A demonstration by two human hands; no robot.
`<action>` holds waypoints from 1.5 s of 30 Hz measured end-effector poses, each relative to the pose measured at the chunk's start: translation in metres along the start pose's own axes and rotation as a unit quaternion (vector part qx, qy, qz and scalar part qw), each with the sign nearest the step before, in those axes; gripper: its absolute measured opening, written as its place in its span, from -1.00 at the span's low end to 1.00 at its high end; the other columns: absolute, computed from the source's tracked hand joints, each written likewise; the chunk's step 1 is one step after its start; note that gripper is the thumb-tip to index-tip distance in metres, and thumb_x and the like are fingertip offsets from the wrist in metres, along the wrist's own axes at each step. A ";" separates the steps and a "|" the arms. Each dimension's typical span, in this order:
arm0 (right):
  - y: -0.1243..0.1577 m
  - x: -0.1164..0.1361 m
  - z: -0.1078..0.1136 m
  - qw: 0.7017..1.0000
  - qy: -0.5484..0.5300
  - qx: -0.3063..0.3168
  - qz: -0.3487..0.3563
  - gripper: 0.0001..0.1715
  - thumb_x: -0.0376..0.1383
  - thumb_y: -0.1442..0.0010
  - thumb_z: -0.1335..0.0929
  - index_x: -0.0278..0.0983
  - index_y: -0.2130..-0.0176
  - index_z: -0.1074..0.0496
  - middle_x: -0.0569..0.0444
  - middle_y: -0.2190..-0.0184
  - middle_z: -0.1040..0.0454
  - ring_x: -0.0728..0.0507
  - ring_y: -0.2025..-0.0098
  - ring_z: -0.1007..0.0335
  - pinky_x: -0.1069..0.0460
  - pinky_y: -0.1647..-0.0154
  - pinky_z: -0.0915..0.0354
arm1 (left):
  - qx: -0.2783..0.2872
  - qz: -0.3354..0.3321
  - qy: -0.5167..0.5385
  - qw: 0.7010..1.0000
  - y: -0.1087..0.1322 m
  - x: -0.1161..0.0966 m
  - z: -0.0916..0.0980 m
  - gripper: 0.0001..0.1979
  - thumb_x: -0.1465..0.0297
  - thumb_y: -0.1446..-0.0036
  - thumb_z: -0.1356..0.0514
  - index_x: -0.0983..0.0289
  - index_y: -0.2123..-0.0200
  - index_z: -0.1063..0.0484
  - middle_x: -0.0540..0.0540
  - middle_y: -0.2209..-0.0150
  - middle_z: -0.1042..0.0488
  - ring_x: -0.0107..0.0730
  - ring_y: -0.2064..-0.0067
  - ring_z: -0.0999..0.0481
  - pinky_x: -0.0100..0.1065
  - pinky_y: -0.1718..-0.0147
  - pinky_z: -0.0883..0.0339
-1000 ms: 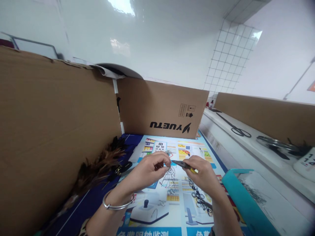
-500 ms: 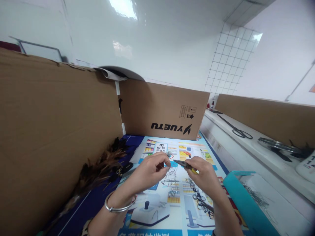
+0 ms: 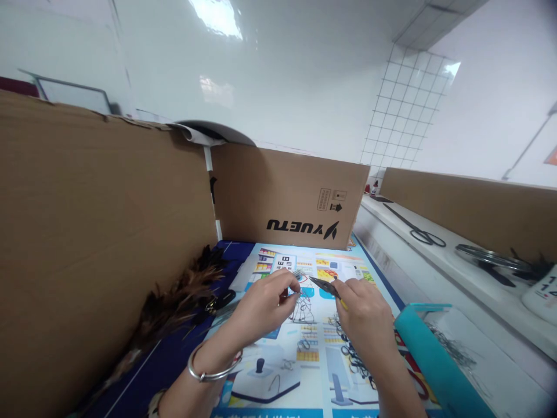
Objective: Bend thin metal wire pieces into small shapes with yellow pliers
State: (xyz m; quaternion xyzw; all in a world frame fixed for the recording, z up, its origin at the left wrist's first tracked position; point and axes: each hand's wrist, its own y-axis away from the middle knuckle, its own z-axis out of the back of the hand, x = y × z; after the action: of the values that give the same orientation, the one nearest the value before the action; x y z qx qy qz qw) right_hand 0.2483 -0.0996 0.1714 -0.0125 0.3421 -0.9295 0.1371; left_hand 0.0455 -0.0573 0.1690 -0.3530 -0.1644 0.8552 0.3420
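My left hand (image 3: 270,297) is closed in a pinch, thumb against forefinger, with a thin wire (image 3: 306,277) at its fingertips; the wire's full shape is too fine to make out. My right hand (image 3: 365,307) grips pliers (image 3: 324,285) with dark pointed jaws and yellow handles, partly hidden by the fingers. The jaws point left toward the pinched fingertips, a short gap away. Below the hands, a loose tangle of bent thin wire (image 3: 303,307) lies on the printed mat (image 3: 311,386). Dark looped pieces (image 3: 354,357) lie beside my right wrist, partly covered by it.
Cardboard panels (image 3: 278,180) stand at the back and left. Brown feathers (image 3: 174,313) lie along the left one. At right, a teal box (image 3: 439,354) holds many thin wire pieces. Scissors (image 3: 426,237) rest on a white ledge (image 3: 448,255).
My right hand has turned slightly, and the plier jaws now sit a little higher and tilt more downward to the right. My left hand has barely moved.
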 end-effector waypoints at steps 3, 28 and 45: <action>0.001 0.001 0.001 1.000 -0.017 0.019 0.014 -0.76 -0.41 -0.13 -0.23 -0.27 0.19 -0.39 0.03 0.41 -0.37 -0.12 0.31 -0.21 0.00 0.27 -0.10 | 0.003 -0.005 0.001 1.000 0.000 -0.001 0.000 -0.90 0.54 -0.04 -0.03 0.27 0.41 -0.30 0.01 0.43 -0.32 -0.48 0.45 -0.26 -0.45 0.46 -0.14; 0.002 0.006 -0.006 0.997 -0.023 0.068 -0.032 -0.78 -0.43 -0.05 -0.29 -0.20 0.27 -0.40 0.07 0.42 -0.38 -0.11 0.32 -0.23 0.04 0.36 -0.08 | 0.013 0.024 0.035 0.999 -0.001 -0.001 -0.002 -0.92 0.53 -0.02 -0.04 0.28 0.43 -0.29 -0.01 0.45 -0.32 -0.49 0.47 -0.27 -0.46 0.50 -0.12; 0.001 0.007 -0.005 0.995 -0.053 0.082 -0.020 -0.83 -0.40 -0.10 -0.27 -0.19 0.29 -0.40 0.09 0.41 -0.38 -0.09 0.32 -0.24 0.06 0.35 -0.11 | 0.018 0.042 0.101 0.994 -0.002 -0.003 -0.001 -0.93 0.51 0.00 -0.06 0.29 0.48 -0.31 -0.04 0.52 -0.31 -0.52 0.50 -0.25 -0.49 0.54 -0.10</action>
State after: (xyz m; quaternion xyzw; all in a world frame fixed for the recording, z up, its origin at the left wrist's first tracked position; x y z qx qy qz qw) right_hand 0.2411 -0.0995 0.1666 -0.0578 0.2563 -0.9551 0.1367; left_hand 0.0485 -0.0576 0.1712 -0.4379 -0.0990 0.8319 0.3263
